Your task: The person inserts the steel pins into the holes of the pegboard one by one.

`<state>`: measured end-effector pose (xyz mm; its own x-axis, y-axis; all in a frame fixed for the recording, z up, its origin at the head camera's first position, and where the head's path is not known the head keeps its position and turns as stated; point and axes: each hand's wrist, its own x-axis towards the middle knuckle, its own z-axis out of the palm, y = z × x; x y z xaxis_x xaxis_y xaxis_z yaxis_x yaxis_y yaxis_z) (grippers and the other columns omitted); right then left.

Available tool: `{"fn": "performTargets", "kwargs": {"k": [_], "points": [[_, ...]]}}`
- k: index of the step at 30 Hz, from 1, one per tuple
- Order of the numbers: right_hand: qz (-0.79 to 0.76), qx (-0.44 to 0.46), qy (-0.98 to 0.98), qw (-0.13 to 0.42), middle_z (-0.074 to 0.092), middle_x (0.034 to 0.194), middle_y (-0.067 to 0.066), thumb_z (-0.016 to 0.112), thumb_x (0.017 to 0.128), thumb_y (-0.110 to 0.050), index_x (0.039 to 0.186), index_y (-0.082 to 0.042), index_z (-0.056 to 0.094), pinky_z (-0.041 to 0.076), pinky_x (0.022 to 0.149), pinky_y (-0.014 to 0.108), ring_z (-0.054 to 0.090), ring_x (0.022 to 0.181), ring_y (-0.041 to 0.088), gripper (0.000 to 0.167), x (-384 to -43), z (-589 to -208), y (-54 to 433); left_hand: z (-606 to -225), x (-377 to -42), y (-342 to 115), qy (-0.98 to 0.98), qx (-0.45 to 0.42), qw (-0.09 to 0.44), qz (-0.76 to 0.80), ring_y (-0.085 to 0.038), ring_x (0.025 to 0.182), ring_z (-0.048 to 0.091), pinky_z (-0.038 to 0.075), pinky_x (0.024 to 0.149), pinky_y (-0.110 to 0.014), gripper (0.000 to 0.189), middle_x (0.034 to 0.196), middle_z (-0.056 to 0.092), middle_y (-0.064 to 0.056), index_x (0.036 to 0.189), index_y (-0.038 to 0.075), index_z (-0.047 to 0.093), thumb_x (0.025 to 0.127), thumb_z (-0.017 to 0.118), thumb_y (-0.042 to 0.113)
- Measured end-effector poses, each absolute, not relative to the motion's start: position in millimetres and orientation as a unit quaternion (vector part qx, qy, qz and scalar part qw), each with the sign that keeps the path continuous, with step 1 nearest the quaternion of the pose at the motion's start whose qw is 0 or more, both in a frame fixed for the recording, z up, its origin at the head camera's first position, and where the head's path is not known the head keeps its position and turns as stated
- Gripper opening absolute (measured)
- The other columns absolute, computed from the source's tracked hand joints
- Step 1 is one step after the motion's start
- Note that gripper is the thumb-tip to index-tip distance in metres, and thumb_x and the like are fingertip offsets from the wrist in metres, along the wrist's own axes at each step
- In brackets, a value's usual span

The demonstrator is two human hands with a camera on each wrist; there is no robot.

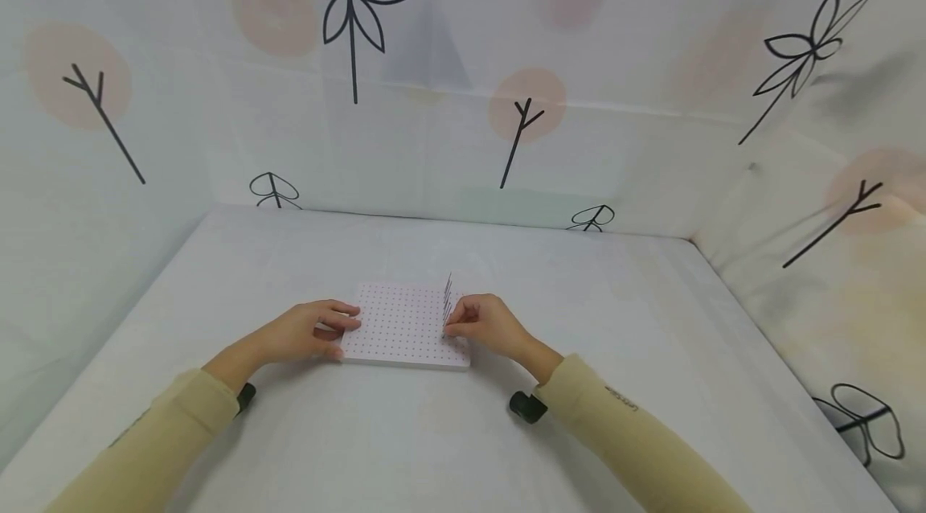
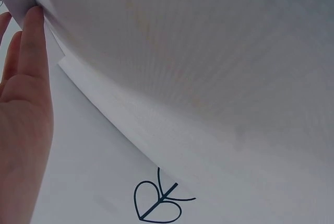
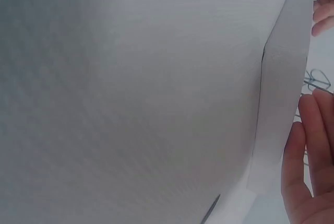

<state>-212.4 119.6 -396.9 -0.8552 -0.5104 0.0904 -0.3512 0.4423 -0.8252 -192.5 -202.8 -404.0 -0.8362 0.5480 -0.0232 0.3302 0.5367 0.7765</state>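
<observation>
A flat white pegboard point(image 1: 398, 326) with a grid of small dark holes lies on the white table. Several thin metal pins point(image 1: 447, 300) stand upright in a row near its right side. My right hand point(image 1: 490, 324) is over the board's right part, thumb and index finger pinching a thin pin at the near end of that row. In the right wrist view, a dark pin point(image 3: 317, 86) shows by the fingertips. My left hand point(image 1: 307, 331) rests against the board's left edge with relaxed fingers. The left wrist view shows a straight finger point(image 2: 34, 41) touching the board's side.
The white table point(image 1: 405, 441) stretches around the board on all sides. Behind it and at both sides hangs a pale cloth point(image 1: 434, 151) printed with flowers and twigs. A dark wrist camera point(image 1: 527, 407) sits under the right forearm.
</observation>
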Motion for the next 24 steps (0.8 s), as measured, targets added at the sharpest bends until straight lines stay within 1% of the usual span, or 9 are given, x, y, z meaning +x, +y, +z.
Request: {"fn": "performTargets", "kwargs": {"k": [5, 11, 15, 21, 24], "points": [[-0.454, -0.249, 0.853, 0.073, 0.066, 0.075, 0.003, 0.074, 0.077, -0.002, 0.071, -0.005, 0.066, 0.047, 0.055, 0.017, 0.054, 0.064, 0.010, 0.011, -212.9, -398.5, 117.7, -405.9, -192.4, -202.9, 0.869, 0.247, 0.132, 0.408, -0.029, 0.114, 0.053, 0.050, 0.088, -0.027, 0.048, 0.133, 0.047, -0.016, 0.119, 0.000, 0.062, 0.074, 0.078, 0.008], [-0.443, -0.214, 0.867, 0.071, 0.065, 0.072, -0.002, 0.077, 0.075, -0.004, 0.068, -0.007, 0.067, 0.042, 0.051, 0.017, 0.051, 0.062, 0.009, 0.012, -210.1, -397.8, 115.4, -407.4, -193.0, -203.1, 0.870, 0.253, 0.130, 0.403, -0.030, 0.115, 0.052, 0.050, 0.088, -0.027, 0.048, 0.134, 0.047, -0.016, 0.119, 0.000, 0.062, 0.075, 0.077, 0.008], [-0.429, -0.193, 0.880, 0.069, 0.065, 0.070, -0.004, 0.078, 0.074, -0.007, 0.069, -0.008, 0.069, 0.041, 0.050, 0.018, 0.050, 0.061, 0.009, 0.010, -208.6, -395.5, 114.4, -406.8, -193.0, -202.9, 0.869, 0.249, 0.136, 0.405, -0.029, 0.115, 0.052, 0.050, 0.088, -0.026, 0.048, 0.134, 0.046, -0.015, 0.120, 0.001, 0.062, 0.075, 0.077, 0.007], [-0.417, -0.181, 0.888, 0.074, 0.067, 0.075, -0.004, 0.079, 0.074, -0.010, 0.075, -0.009, 0.073, 0.046, 0.056, 0.020, 0.054, 0.066, 0.010, 0.006, -207.7, -392.3, 116.8, -406.2, -193.4, -202.8, 0.866, 0.251, 0.136, 0.411, -0.029, 0.114, 0.052, 0.050, 0.087, -0.026, 0.048, 0.134, 0.046, -0.016, 0.120, 0.000, 0.062, 0.075, 0.077, 0.007], [-0.417, -0.187, 0.887, 0.073, 0.068, 0.077, -0.004, 0.078, 0.074, -0.010, 0.079, -0.009, 0.074, 0.049, 0.060, 0.021, 0.057, 0.069, 0.009, 0.007, -207.3, -392.0, 119.3, -405.4, -192.8, -203.0, 0.864, 0.253, 0.137, 0.412, -0.030, 0.114, 0.053, 0.050, 0.087, -0.027, 0.048, 0.134, 0.046, -0.017, 0.119, -0.001, 0.062, 0.075, 0.077, 0.007]]}}
